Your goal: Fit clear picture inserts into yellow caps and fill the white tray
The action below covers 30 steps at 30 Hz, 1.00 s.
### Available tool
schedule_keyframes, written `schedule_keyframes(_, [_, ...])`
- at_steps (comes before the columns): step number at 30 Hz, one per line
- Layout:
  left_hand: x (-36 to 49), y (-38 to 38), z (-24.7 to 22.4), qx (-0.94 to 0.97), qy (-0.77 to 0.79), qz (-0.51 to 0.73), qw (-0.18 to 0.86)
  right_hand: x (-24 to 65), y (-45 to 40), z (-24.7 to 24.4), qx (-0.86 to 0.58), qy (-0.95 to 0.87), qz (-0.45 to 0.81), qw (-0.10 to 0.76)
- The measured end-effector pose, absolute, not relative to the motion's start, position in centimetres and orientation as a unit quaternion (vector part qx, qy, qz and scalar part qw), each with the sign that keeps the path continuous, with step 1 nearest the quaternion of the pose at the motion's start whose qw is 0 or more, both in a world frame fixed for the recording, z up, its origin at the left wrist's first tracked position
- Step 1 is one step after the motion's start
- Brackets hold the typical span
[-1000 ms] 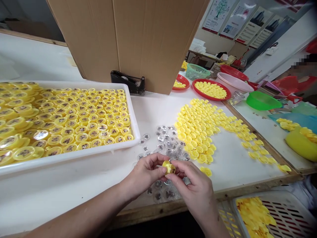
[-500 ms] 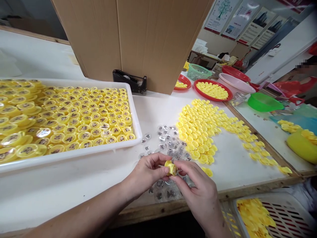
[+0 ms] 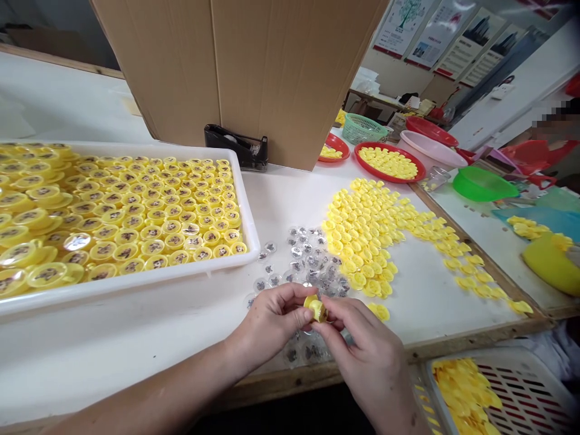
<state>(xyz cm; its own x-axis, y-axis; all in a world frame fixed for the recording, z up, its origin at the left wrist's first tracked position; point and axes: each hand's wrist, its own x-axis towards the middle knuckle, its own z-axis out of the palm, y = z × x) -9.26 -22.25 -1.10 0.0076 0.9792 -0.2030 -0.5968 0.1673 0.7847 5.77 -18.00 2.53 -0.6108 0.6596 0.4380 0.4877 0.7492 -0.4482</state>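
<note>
Left hand (image 3: 272, 320) and right hand (image 3: 367, 356) pinch a small yellow plastic cap (image 3: 316, 309) between them.
Both hands are nearly closed, fingertips and thumbs pressed on the cap, which sits above clear plastic domes (image 3: 312, 263) scattered on the white counter (image 3: 113, 344). Loose yellow caps (image 3: 362, 235) spread to the right; a white tray (image 3: 136, 279) of domed yellow caps lies left.

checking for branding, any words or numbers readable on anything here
Nothing here can be read.
Tree poster: text too small to read.
City skyline poster: text too small to read.
White wall sign: too small and blurred to read.
Printed yellow caps: small pictures show, no readable words.
</note>
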Motion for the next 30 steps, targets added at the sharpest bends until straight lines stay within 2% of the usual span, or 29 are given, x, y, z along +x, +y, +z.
schedule_keyframes(6, [-9.5, -22.5, -1.2, 0.331, 0.424, 0.569, 0.622, 5.2, -18.1, 1.4, -0.318, -0.895, 0.081, 0.301])
schedule_keyframes(11, [-9.8, -22.3, -1.0, 0.323, 0.397, 0.565, 0.647, 4.9, -18.4, 0.5, -0.331, -0.883, 0.091, 0.321])
schedule_keyframes(14, [-9.8, -22.1, -0.8, 0.312, 0.402, 0.573, 0.642, 5.2, -18.3, 0.6, -0.337, -0.863, 0.166, 0.337])
schedule_keyframes(17, [-9.8, -22.0, -0.5, 0.333, 0.412, 0.571, 0.627, 5.7, -17.8, 0.6, -0.362, -0.814, 0.298, 0.341])
schedule_keyframes(21, [-9.8, -22.1, -0.7, 0.356, 0.403, 0.572, 0.619, 6.0, -17.2, 0.4, -0.384, -0.749, 0.442, 0.311])
schedule_keyframes(30, [-10.0, -22.2, -0.8, 0.413, 0.538, 0.514, 0.525, 6.1, -17.2, -2.0, -0.381, -0.687, 0.517, 0.341])
